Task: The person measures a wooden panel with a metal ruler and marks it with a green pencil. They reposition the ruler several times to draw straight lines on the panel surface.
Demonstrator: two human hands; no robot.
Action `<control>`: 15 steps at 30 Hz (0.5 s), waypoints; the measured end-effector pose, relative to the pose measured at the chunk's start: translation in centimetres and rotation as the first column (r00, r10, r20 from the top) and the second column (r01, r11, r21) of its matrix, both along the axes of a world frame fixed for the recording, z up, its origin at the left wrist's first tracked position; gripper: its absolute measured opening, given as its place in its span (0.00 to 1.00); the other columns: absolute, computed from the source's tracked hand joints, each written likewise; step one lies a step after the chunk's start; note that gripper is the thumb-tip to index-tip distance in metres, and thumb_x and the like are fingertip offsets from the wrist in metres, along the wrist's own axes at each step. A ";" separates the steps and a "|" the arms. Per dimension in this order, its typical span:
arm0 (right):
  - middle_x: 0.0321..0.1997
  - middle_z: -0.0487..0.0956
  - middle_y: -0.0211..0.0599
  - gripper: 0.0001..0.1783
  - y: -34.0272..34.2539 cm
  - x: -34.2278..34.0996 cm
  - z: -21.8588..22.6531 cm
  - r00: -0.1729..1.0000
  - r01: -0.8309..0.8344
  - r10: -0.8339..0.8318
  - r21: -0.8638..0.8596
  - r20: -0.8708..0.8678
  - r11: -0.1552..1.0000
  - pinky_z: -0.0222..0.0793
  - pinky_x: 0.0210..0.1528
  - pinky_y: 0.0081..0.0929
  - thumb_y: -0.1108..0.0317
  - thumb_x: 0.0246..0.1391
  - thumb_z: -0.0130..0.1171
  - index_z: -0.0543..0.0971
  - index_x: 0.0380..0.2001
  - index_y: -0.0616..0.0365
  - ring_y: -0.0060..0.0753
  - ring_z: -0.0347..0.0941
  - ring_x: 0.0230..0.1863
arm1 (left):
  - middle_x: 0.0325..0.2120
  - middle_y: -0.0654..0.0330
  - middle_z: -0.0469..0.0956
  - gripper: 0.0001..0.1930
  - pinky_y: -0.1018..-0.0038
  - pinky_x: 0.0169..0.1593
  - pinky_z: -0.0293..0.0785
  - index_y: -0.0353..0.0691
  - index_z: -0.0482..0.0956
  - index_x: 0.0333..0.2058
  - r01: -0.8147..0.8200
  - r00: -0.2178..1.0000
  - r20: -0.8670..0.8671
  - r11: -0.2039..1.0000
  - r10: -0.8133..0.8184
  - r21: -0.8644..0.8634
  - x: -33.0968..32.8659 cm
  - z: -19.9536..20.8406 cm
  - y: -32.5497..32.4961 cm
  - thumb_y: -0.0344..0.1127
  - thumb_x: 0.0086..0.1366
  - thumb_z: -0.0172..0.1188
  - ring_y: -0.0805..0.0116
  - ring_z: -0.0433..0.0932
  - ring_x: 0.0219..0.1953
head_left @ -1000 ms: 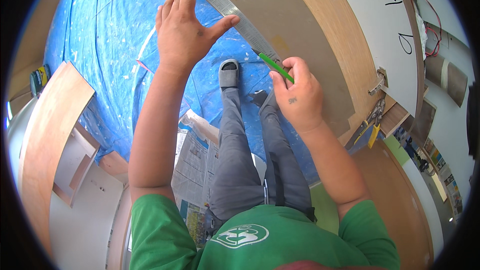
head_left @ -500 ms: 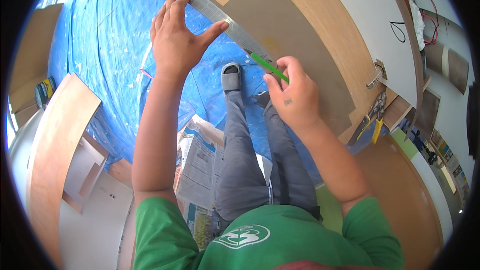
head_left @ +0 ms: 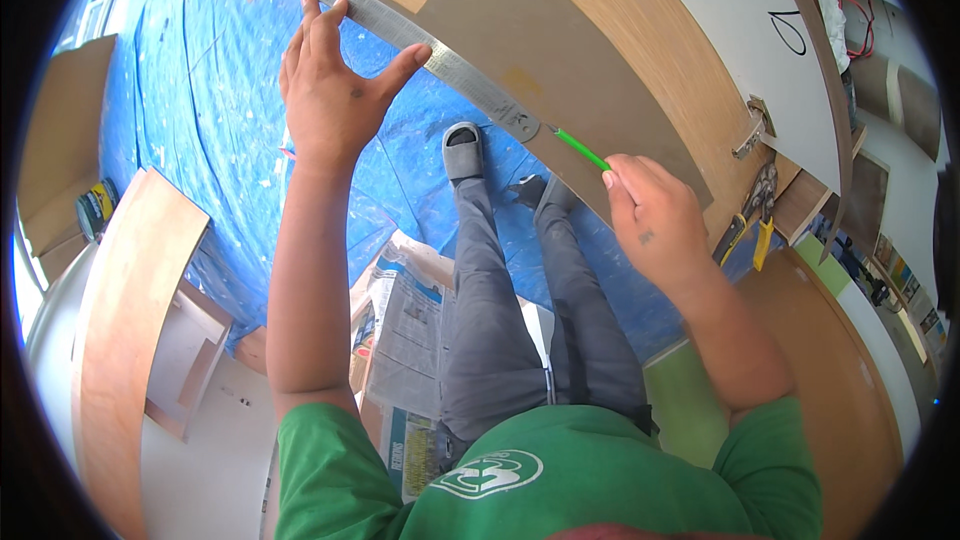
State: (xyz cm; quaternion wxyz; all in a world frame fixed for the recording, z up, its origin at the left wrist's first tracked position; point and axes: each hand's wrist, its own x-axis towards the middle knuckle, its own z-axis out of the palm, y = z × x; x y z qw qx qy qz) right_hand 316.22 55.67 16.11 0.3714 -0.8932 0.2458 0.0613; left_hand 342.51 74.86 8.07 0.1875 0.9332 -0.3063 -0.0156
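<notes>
A metal ruler (head_left: pixel 455 70) lies slantwise along the near edge of a brown sheet (head_left: pixel 570 60), which rests on a wooden board. My left hand (head_left: pixel 338 95) is open, its fingers spread and its fingertips and thumb touching the ruler's near edge. In my right hand (head_left: pixel 655 220) is a slim green pencil (head_left: pixel 582 150), pinched near its rear end. The pencil's dark tip points up and left at the brown sheet, a little past the ruler's rounded end; I cannot tell whether it touches.
Cutters with yellow handles (head_left: pixel 750 215) lie on the right, below a metal hinge (head_left: pixel 750 135) on a white panel (head_left: pixel 730 30). A blue tarp (head_left: pixel 200 90) covers the floor, with newspaper (head_left: pixel 400 340) by my legs. Curved wooden panels (head_left: pixel 130 330) stand at left.
My right hand has drawn back to the right and down with the pencil, uncovering the ruler's rounded end. My left hand stays at the ruler; the whole view has shifted slightly.
</notes>
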 end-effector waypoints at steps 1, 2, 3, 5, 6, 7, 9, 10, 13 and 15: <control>0.32 0.78 0.47 0.03 0.0 0.2 0.0 1.000 -0.004 0.004 -0.002 -0.006 1.000 0.72 0.30 0.48 0.73 0.62 0.59 0.76 0.36 0.62 0.60 0.76 0.31 | 0.70 0.39 0.63 0.49 0.53 0.72 0.57 0.38 0.71 0.63 -0.005 1.000 -0.001 1.000 0.005 0.006 0.0 0.0 0.0 0.69 0.52 0.74 0.44 0.64 0.71; 0.32 0.78 0.47 0.03 0.0 0.3 -0.2 1.000 -0.008 0.008 -0.008 -0.017 1.000 0.72 0.30 0.48 0.73 0.62 0.59 0.76 0.36 0.62 0.60 0.76 0.31 | 0.70 0.38 0.63 0.50 0.53 0.72 0.57 0.38 0.71 0.63 -0.003 1.000 0.005 1.000 0.002 0.013 0.0 0.0 0.0 0.69 0.52 0.73 0.44 0.64 0.71; 0.32 0.78 0.47 0.03 0.0 0.5 -0.3 1.000 -0.012 0.012 -0.014 -0.028 1.000 0.72 0.30 0.48 0.73 0.62 0.59 0.76 0.35 0.61 0.60 0.76 0.31 | 0.70 0.38 0.63 0.50 0.53 0.72 0.57 0.38 0.71 0.63 -0.001 1.000 0.011 1.000 0.001 0.020 0.0 0.0 0.0 0.69 0.52 0.73 0.44 0.64 0.71; 0.31 0.78 0.47 0.04 0.0 0.6 -0.4 0.999 -0.016 0.015 -0.020 -0.045 1.000 0.72 0.31 0.49 0.73 0.62 0.59 0.75 0.34 0.61 0.60 0.76 0.31 | 0.70 0.38 0.63 0.50 0.52 0.72 0.57 0.38 0.71 0.63 0.001 1.000 0.017 1.000 -0.001 0.025 0.0 0.0 0.0 0.69 0.52 0.73 0.43 0.64 0.71; 0.31 0.78 0.48 0.04 0.0 0.6 -0.5 0.998 -0.017 0.016 -0.019 -0.052 1.000 0.72 0.31 0.49 0.73 0.62 0.59 0.75 0.34 0.61 0.60 0.76 0.31 | 0.70 0.38 0.63 0.50 0.52 0.72 0.57 0.38 0.71 0.63 0.001 1.000 0.017 1.000 -0.001 0.024 0.0 0.0 0.0 0.69 0.53 0.73 0.43 0.63 0.71; 0.31 0.78 0.48 0.05 0.0 0.7 -0.5 0.998 -0.018 0.017 -0.019 -0.059 1.000 0.72 0.31 0.50 0.72 0.62 0.59 0.74 0.33 0.61 0.60 0.76 0.32 | 0.70 0.38 0.63 0.50 0.52 0.72 0.57 0.38 0.71 0.63 0.001 1.000 0.017 1.000 -0.001 0.022 0.0 0.1 0.0 0.70 0.53 0.73 0.43 0.63 0.71; 0.31 0.78 0.48 0.06 0.0 0.6 -0.7 0.999 -0.025 0.023 -0.026 -0.048 0.999 0.72 0.31 0.50 0.72 0.62 0.59 0.74 0.32 0.61 0.61 0.76 0.32 | 0.70 0.38 0.63 0.50 0.52 0.72 0.57 0.37 0.71 0.63 0.005 1.000 0.016 1.000 -0.005 0.015 0.1 0.0 0.0 0.70 0.52 0.73 0.43 0.63 0.71; 0.31 0.78 0.48 0.06 -0.1 0.6 -0.7 0.999 -0.029 0.028 -0.029 -0.042 0.999 0.72 0.31 0.51 0.72 0.62 0.59 0.74 0.32 0.61 0.61 0.76 0.32 | 0.70 0.38 0.63 0.50 0.52 0.72 0.57 0.37 0.71 0.63 0.006 1.000 0.015 1.000 -0.006 0.011 0.1 -0.1 0.0 0.70 0.52 0.73 0.43 0.63 0.71; 0.30 0.78 0.48 0.07 0.0 1.1 -0.4 0.996 -0.048 0.047 -0.007 -0.077 0.999 0.72 0.32 0.52 0.72 0.62 0.58 0.73 0.31 0.61 0.62 0.75 0.32 | 0.70 0.39 0.64 0.51 0.52 0.72 0.57 0.37 0.71 0.63 -0.003 1.000 -0.004 1.000 0.003 -0.013 0.1 -0.1 0.1 0.70 0.52 0.73 0.42 0.63 0.71; 0.29 0.77 0.48 0.07 0.0 1.6 -0.4 0.995 -0.048 0.049 0.011 -0.088 0.999 0.71 0.31 0.52 0.72 0.62 0.58 0.73 0.30 0.62 0.61 0.75 0.31 | 0.70 0.39 0.63 0.51 0.52 0.72 0.57 0.37 0.71 0.63 -0.018 1.000 -0.024 1.000 0.018 -0.005 0.1 0.1 0.0 0.70 0.51 0.73 0.42 0.63 0.71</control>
